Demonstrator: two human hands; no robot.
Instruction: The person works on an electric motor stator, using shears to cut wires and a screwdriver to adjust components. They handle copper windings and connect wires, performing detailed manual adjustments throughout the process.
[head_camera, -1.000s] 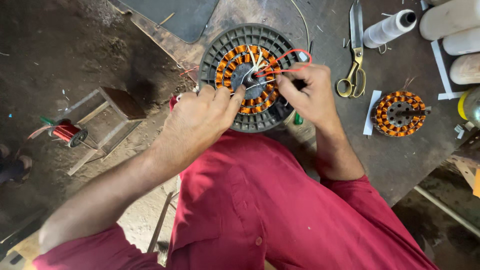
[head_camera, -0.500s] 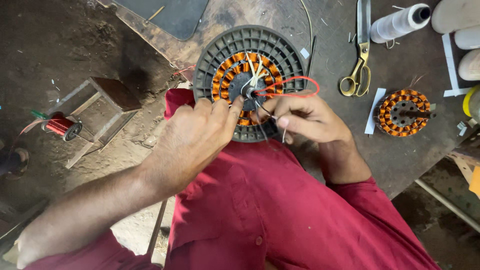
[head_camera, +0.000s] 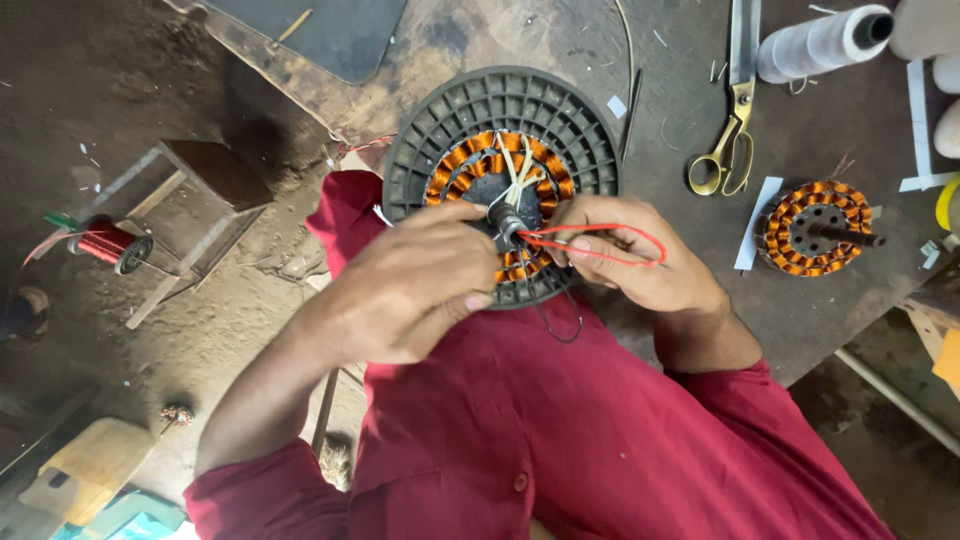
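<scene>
A round black ribbed motor housing with a ring of copper windings rests at the edge of a dark workbench, against my lap. My left hand grips its near left side, fingers by the central shaft. My right hand pinches a thin red wire that loops out from the shaft. A thin dark wire hangs below the housing. White ties cross the windings.
On the bench to the right lie brass-handled scissors, a white thread spool and a second copper-wound stator on paper. To the left, on the dirt floor, stand a small wooden stand and a red wire spool.
Both hands have slid toward me along the housing. The right hand has pulled the red wire down and now holds it as a loop by the shaft.
</scene>
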